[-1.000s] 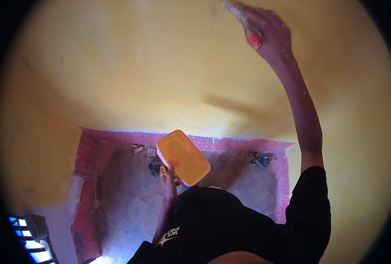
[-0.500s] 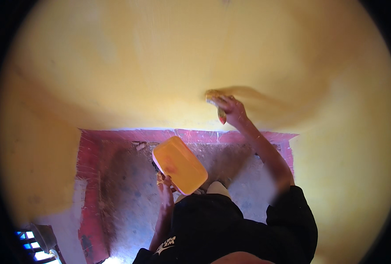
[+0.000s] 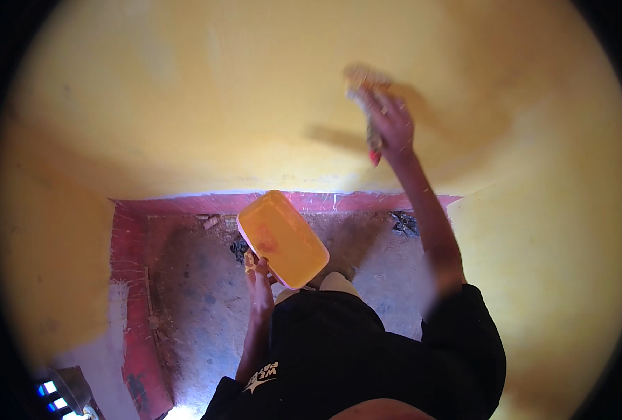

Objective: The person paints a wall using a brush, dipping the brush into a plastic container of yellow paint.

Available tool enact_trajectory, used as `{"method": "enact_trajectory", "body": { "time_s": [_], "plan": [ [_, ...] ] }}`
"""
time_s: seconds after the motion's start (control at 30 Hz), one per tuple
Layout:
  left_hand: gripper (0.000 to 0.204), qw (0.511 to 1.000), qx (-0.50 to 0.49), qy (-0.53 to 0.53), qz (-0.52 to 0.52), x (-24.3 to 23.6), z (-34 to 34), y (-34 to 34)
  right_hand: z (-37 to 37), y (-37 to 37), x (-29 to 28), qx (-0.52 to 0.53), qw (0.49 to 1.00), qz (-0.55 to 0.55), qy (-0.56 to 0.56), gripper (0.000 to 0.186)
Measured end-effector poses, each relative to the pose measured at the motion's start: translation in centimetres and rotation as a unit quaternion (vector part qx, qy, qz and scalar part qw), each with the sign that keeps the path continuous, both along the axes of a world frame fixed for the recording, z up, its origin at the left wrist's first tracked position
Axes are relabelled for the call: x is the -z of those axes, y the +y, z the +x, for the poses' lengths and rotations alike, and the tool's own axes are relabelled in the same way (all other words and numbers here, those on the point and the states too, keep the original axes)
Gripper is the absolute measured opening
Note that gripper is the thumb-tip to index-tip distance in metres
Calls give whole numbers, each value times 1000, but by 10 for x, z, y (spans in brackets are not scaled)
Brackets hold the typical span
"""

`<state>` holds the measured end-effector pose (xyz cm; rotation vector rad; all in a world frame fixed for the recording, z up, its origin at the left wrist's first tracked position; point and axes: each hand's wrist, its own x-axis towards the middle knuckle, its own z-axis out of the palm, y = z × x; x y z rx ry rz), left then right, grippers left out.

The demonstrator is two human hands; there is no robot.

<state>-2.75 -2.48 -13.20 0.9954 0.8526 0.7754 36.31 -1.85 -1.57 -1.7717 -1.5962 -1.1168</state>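
From afar I saw yellow walls (image 3: 185, 105), white-streaked pink band (image 3: 374, 203) along the grey floor's (image 3: 199, 308) edges, orange-yellow tub (image 3: 286, 241), red-tipped brush handle (image 3: 374, 140), black shirt (image 3: 367, 357) printed white

A black short-sleeved shirt (image 3: 367, 343) bears white print (image 3: 258, 380).

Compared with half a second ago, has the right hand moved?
Yes: up and somewhat right. The right hand, gripping the brush, is now farther above the red band along the yellow wall's foot.

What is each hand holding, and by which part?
Left hand: the orange container, by its lower-left edge. Right hand: the brush, near its bristle end.
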Motion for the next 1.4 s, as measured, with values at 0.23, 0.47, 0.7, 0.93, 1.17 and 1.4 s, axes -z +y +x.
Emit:
{"method": "enact_trajectory", "body": {
  "time_s": [0.23,0.47,0.7,0.93,1.17,1.4],
  "plan": [
    [52,1000,1,5,15,13,-9,8,-18,0,90,-92,958,-200,187,55],
    [49,1000,1,15,3,4,-8,5,29,18,-59,-124,988,90,3,47],
    [45,999,11,36,-6,5,-10,2,8,24,-7,-33,997,60,27,52],
    [48,1000,7,25,1,4,-7,3,-21,16,152,-13,958,-177,226,49],
    [49,997,-40,62,10,0,-6,-1,-81,-9,116,-131,891,-9,434,28],
    [43,998,-18,44,31,0,0,7,-184,-64,30,-197,749,47,630,30]
  ]
}}
